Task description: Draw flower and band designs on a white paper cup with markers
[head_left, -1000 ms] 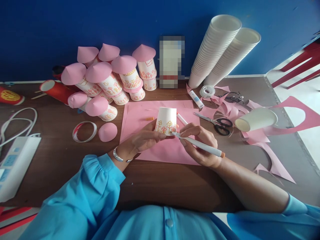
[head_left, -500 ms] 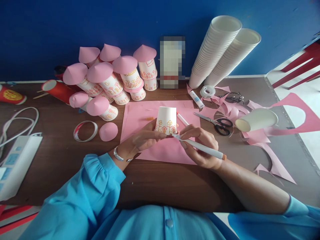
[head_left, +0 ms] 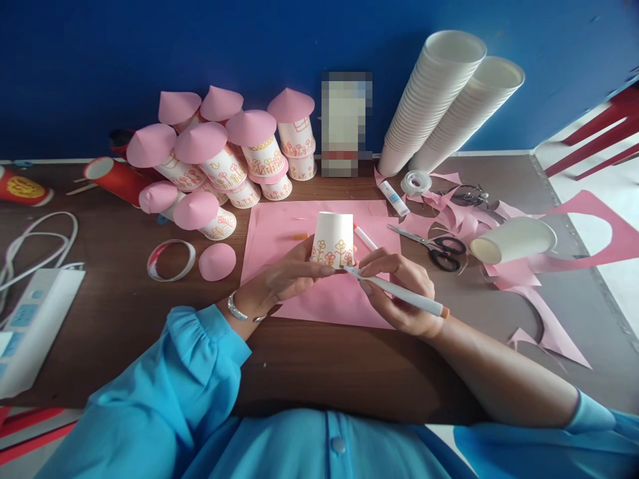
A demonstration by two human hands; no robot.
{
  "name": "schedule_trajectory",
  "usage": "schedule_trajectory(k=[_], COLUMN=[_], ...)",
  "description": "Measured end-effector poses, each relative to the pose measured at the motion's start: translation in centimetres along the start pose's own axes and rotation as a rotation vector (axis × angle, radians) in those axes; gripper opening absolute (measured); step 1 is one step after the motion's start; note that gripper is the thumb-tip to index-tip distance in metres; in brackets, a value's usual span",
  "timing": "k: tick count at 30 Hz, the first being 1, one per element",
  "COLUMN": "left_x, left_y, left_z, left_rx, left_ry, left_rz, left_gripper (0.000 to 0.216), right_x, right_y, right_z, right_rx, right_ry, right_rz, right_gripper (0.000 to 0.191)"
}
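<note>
My left hand (head_left: 294, 273) grips a white paper cup (head_left: 333, 229), held upside down above the pink paper sheets (head_left: 324, 306). Orange and red flowers are drawn around the cup's lower part. Between the thumb and fingers of my right hand (head_left: 402, 289) is a white marker (head_left: 409, 296) with an orange end. Its tip meets the cup near the rim, close to my left thumb. Behind the cup, a second marker (head_left: 365, 237) lies on the pink paper, and an orange marker cap (head_left: 300, 236) shows to the left.
Decorated cups with pink cone roofs (head_left: 202, 143) stand at back left. Tall paper cup stacks (head_left: 434, 86) lean by the blue wall. Scissors (head_left: 439, 249), a glue stick (head_left: 394, 198), clear tape (head_left: 417, 181) and pink scraps (head_left: 542, 319) lie right. A power strip (head_left: 42, 332) is left.
Almost nothing differs. The whole view has shifted very slightly, and both hands keep the same hold on the cup and the marker.
</note>
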State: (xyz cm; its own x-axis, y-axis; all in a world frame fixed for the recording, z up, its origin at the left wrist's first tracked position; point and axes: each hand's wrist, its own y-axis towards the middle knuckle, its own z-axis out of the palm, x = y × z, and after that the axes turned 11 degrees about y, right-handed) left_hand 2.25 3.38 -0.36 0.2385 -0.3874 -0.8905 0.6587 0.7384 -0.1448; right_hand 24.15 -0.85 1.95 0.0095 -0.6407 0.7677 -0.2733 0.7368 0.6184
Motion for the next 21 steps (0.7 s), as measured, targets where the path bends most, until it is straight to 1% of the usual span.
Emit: schedule_trajectory(k=[6,11,18,21], left_x=[0.40,0.58,0.25,0.15], left_y=[-0.03,0.03,-0.09,-0.15], left_z=[-0.13,-0.21,-0.04,-0.01], left_rx=[-0.021,0.008,-0.001,0.001], left_ry=[-0.003,0.030,0.039,0.041], left_rz=[-0.013,-0.003,-0.017,-0.020], left_gripper=[0.047,0.047,0.052,0.054], right_x=[0.01,0.08,-0.10,0.04], right_y=[0.12,0.24,0.16,0.13], right_z=[0.08,0.11,0.17,0.03], right_rx=[-0.010,-0.012,0.020,0.014], right_ry=[0.004,0.018,0.027,0.057], right_rz=[0.002,0.000,0.005,-0.007], right_gripper=[0.019,0.019,0.017,0.014])
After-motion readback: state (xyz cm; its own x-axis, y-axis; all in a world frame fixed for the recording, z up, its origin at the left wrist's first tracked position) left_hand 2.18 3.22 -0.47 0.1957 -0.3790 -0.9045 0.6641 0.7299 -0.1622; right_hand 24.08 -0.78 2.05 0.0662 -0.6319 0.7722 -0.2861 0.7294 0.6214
